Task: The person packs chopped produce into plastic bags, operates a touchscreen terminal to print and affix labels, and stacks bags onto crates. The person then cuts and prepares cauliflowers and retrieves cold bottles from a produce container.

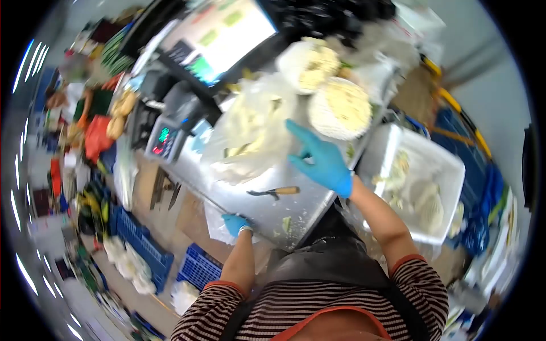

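Note:
My right hand, in a blue glove, is over the metal table with thumb and fingers apart and nothing between them. A clear plastic bag with pale pieces lies to its left. Beyond the hand sit two net-wrapped cauliflower heads. A hooked knife with a wooden handle lies nearer to me. My left hand, also gloved in blue, is at the table's left edge beside a white sheet; its fingers are too small to make out.
A scale display and a bright screen stand at the back left. On the right is a white foam box with leaves and netting. Blue crates are on the floor at left. Black plastic lies at the back.

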A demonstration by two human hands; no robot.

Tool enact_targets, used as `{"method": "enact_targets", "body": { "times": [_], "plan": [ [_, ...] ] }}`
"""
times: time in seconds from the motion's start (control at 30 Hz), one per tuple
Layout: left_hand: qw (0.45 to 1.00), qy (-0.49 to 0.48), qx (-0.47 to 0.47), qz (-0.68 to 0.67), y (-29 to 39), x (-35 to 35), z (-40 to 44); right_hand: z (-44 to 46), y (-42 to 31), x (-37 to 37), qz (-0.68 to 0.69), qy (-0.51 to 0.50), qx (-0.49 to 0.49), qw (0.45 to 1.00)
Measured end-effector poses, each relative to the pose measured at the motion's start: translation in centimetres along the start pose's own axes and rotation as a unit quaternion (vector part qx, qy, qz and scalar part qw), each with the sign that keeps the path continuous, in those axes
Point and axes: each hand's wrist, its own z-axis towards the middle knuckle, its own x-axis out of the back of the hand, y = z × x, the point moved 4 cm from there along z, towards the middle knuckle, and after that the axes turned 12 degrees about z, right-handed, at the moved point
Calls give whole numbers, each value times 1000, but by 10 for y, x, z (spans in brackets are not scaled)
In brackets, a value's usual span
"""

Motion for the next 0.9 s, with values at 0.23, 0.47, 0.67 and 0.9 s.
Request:
{"method": "enact_targets", "body": {
  "times": [0.23, 0.47, 0.67, 0.9],
  "plan": [
    [988, -13, 108, -107, 14, 23, -16, 97, -31, 2, -22, -12, 72, 997],
    [997, 63, 24, 40, -13, -15, -2, 244, 2, 0, -107, 29, 160, 981],
    [994, -18, 79, -69, 22, 34, -21, 367, 8, 31, -249, 82, 193, 946],
    [985, -69, 130, -94, 12, 21, -13, 430, -6, 33, -290, 93, 213, 929]
  ]
}}
